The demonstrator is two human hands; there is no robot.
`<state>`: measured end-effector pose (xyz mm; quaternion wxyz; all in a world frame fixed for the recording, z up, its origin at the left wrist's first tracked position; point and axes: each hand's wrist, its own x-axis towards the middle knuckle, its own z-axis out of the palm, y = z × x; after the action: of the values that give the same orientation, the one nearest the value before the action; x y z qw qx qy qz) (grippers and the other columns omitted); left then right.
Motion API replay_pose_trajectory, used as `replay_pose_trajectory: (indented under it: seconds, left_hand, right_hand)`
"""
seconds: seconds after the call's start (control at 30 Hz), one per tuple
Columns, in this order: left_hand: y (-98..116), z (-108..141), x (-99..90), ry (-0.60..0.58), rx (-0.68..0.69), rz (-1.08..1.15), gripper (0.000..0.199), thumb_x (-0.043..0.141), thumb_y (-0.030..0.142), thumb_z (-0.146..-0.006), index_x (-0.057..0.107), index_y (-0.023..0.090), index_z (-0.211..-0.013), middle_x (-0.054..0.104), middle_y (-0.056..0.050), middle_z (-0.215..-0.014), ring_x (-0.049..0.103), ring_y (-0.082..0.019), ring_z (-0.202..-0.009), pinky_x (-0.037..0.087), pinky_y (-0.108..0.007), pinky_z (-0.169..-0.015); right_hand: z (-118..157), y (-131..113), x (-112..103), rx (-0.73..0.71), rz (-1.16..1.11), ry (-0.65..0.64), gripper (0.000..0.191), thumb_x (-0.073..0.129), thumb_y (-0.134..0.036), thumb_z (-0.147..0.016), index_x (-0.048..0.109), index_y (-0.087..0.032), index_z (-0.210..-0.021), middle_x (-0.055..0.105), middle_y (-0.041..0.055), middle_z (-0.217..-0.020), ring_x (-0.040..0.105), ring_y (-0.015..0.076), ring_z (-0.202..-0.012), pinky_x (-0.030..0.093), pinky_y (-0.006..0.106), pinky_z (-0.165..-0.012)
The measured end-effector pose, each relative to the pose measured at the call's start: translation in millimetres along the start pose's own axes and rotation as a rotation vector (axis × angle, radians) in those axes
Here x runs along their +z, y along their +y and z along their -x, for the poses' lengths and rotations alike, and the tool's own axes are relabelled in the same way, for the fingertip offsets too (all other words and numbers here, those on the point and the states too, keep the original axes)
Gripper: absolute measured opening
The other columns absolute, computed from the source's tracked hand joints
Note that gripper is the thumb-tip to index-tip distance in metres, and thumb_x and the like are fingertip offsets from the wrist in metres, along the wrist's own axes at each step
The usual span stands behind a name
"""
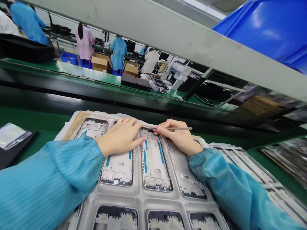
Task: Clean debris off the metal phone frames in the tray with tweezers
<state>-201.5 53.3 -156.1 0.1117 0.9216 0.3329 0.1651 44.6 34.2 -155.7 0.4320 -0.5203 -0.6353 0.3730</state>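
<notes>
A tray [141, 202] with moulded pockets holds several phone frames. In its upper row, a phone frame [153, 163] with blue strips lies between my hands. My left hand [121, 135] rests flat over the neighbouring phone frame [120, 167], hiding its upper part; its fingers are stretched out and the thumb reaches the middle frame's left edge. My right hand [176, 134] pinches thin metal tweezers [177, 128] like a pen. Their tip is at the top edge of the middle frame. To the right, a phone frame without blue strips [185, 171] lies partly under my right hand.
Another tray of frames [254, 163] is at the right. A plastic-bagged item [11, 135] lies on a black box at the left. Overhead runs a grey beam [168, 30], with a blue bin [268, 28] above it. Beyond, several people work near cardboard boxes [99, 62].
</notes>
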Motion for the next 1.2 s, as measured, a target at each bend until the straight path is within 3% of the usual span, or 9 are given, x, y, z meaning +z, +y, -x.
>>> replay_pose_trajectory:
  seconds: [0.33, 0.67, 0.9, 1.2]
  left_hand:
    - [2, -1, -0.1, -0.013, 0.014, -0.036, 0.035, 0.061, 0.036, -0.101, 0.056, 0.013, -0.126, 0.062, -0.015, -0.124, 0.057, -0.035, -0.116, 0.044, -0.050, -0.102]
    - [5, 0, 0.1, -0.061, 0.047, -0.109, 0.047, 0.055, 0.049, -0.101, 0.057, 0.020, -0.139, 0.059, -0.016, -0.126, 0.054, -0.038, -0.117, 0.042, -0.055, -0.102]
    - [13, -3, 3.2, -0.061, 0.016, -0.196, 0.041, 0.052, 0.037, -0.099, 0.060, 0.017, -0.133, 0.062, -0.018, -0.120, 0.057, -0.038, -0.111, 0.045, -0.055, -0.099]
    - [25, -4, 9.1, -0.055, 0.000, -0.287, 0.036, 0.049, 0.034, -0.097, 0.063, 0.012, -0.122, 0.063, -0.022, -0.118, 0.057, -0.040, -0.112, 0.044, -0.060, -0.099]
  right_hand:
    - [2, -1, 3, -0.036, 0.085, 0.029, 0.031, 0.085, -0.049, -0.073, 0.074, -0.020, -0.074, 0.078, 0.0060, -0.080, 0.070, 0.0199, -0.070, 0.057, 0.034, -0.066]
    - [2, -6, 5, -0.043, 0.122, 0.043, 0.031, 0.086, -0.051, -0.071, 0.074, -0.022, -0.072, 0.077, 0.0063, -0.078, 0.071, 0.0219, -0.071, 0.058, 0.036, -0.066]
    - [4, -8, 5, -0.041, 0.121, 0.056, 0.025, 0.086, -0.043, -0.074, 0.074, -0.022, -0.069, 0.077, 0.0067, -0.073, 0.070, 0.0222, -0.067, 0.058, 0.035, -0.064]
    - [2, 0, 6, -0.073, 0.132, 0.080, 0.024, 0.084, -0.042, -0.072, 0.075, -0.020, -0.069, 0.077, 0.0061, -0.071, 0.070, 0.0189, -0.062, 0.057, 0.029, -0.060]
